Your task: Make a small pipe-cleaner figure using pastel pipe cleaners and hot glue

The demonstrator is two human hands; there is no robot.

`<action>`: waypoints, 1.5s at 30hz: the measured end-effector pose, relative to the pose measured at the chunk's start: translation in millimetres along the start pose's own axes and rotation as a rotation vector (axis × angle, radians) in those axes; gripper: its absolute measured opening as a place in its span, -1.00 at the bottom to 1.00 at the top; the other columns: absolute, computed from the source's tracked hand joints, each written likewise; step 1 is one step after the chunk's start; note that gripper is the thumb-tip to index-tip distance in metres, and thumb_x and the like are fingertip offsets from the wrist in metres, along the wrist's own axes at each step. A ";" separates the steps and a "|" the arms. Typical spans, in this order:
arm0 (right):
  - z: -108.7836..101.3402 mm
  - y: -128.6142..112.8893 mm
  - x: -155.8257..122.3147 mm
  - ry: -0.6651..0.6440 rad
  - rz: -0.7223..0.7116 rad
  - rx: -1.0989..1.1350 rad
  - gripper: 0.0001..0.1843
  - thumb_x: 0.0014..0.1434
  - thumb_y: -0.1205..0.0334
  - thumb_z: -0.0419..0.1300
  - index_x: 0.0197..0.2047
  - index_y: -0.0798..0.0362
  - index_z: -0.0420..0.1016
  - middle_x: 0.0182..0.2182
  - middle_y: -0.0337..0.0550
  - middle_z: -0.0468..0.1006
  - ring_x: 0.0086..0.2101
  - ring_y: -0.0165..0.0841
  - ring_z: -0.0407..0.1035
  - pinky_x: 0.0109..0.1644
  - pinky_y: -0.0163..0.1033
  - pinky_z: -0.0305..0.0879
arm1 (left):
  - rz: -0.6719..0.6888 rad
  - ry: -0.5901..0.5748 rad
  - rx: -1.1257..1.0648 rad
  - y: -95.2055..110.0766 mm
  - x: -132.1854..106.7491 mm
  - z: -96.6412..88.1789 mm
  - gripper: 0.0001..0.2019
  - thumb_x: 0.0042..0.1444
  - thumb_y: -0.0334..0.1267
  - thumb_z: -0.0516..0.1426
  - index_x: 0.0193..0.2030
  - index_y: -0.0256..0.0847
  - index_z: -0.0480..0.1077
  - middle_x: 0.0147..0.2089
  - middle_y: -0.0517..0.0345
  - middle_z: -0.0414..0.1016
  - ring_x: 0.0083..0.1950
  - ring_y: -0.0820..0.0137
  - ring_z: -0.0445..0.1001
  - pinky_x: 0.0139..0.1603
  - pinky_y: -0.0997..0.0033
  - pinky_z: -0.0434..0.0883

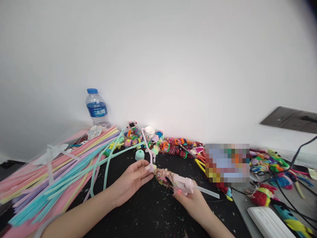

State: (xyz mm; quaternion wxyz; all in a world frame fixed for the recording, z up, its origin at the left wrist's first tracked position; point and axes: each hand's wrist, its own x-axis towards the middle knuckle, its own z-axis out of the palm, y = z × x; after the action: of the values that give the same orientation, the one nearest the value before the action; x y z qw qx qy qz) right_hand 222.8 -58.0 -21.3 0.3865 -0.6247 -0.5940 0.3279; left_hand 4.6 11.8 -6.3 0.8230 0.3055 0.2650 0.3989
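Note:
My right hand (192,199) grips a pink hot glue gun (182,183) whose front is crusted with coloured fluff; a clear glue stick (206,192) pokes out of its back to the right. My left hand (130,180) pinches the lower end of a pale pink pipe cleaner (147,145) right at the gun's nozzle. The pipe cleaner rises from the fingers and curls over at the top. Both hands hover just above a black table (148,215) strewn with small scraps.
A heap of long pastel pipe cleaners (47,178) covers the left side. A water bottle (96,109) stands at the wall. Small colourful pipe-cleaner figures (173,145) line the back edge, with a teal roll (139,154) and a white cup (149,132). Cables and a white device (269,221) lie right.

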 end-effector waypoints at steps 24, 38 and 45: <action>-14.3 -15.7 9.5 0.123 -0.246 -0.423 -0.75 0.09 0.29 0.08 -0.11 0.03 0.33 -0.27 -0.13 0.49 -0.33 -0.25 0.40 -0.29 -0.25 0.25 | 0.117 0.056 0.157 5.8 -0.5 -1.0 -0.91 0.08 -0.28 0.17 -0.27 -0.18 0.36 -0.21 0.15 0.42 0.03 0.29 0.38 0.13 0.25 0.26; -10.0 -21.2 7.6 0.099 -0.412 -0.640 -0.40 -0.09 0.51 0.03 0.08 0.11 0.22 -0.04 0.02 0.31 -0.01 -0.07 0.16 0.08 0.05 0.11 | 0.250 -0.150 0.679 -1.5 -4.1 3.2 -0.93 0.06 -0.36 0.15 -0.29 -0.20 0.32 -0.19 0.15 0.36 -0.12 0.38 0.38 -0.04 0.38 0.32; -3.7 -34.1 -7.9 0.023 -0.603 -0.251 -0.58 0.07 0.43 0.09 0.03 0.03 0.23 -0.12 -0.05 0.38 -0.11 -0.18 0.26 -0.04 -0.09 0.24 | 0.320 -0.348 1.044 4.1 -13.7 15.2 -0.89 0.04 -0.46 0.13 -0.31 -0.21 0.44 -0.15 0.08 0.43 -0.12 0.35 0.42 -0.07 0.40 0.34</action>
State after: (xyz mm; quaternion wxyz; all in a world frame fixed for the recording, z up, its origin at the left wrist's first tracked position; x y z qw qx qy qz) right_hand 208.7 -66.3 9.8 0.3928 -0.4672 -0.7836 0.1155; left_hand 5.4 -1.7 9.4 0.5240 0.7689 0.2377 0.2787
